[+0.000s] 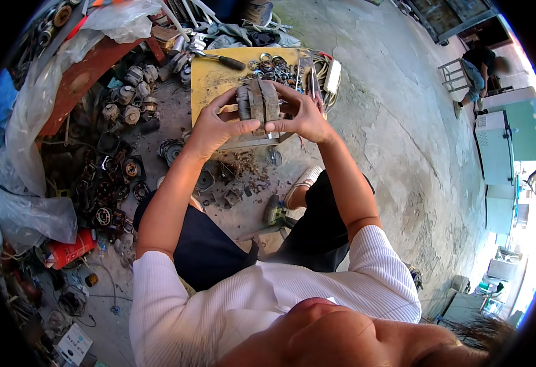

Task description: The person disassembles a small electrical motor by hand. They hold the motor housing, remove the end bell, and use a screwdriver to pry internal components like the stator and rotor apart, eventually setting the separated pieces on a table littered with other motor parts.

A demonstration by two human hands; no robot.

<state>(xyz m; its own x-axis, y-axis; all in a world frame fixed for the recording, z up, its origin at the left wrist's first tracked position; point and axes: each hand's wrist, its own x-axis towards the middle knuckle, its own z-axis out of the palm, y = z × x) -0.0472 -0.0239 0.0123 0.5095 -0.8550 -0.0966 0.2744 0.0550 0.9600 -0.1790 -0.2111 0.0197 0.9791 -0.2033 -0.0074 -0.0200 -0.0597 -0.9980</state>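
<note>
A dirty grey motor (259, 101), round and built up in thick bands with a dark gap between them, is held above a yellow work board. My left hand (220, 125) is closed on its left side, the thumb laid along the lower edge. On the other side my right hand (301, 116) grips it, with the thumb tip near the left one. Its far and under sides are hidden. Just beyond my hands, the yellow board (210, 76) carries a dark-handled tool (228, 62) and several metal rings (268, 61).
Greasy motor parts (130, 101) lie heaped on the floor at the left, near plastic sheeting (20, 165). A green cordless drill (274, 210) stands between my feet. A white power strip (333, 76) lies right of the board. Another person (479, 73) sits far right, near pale green cabinets (494, 147).
</note>
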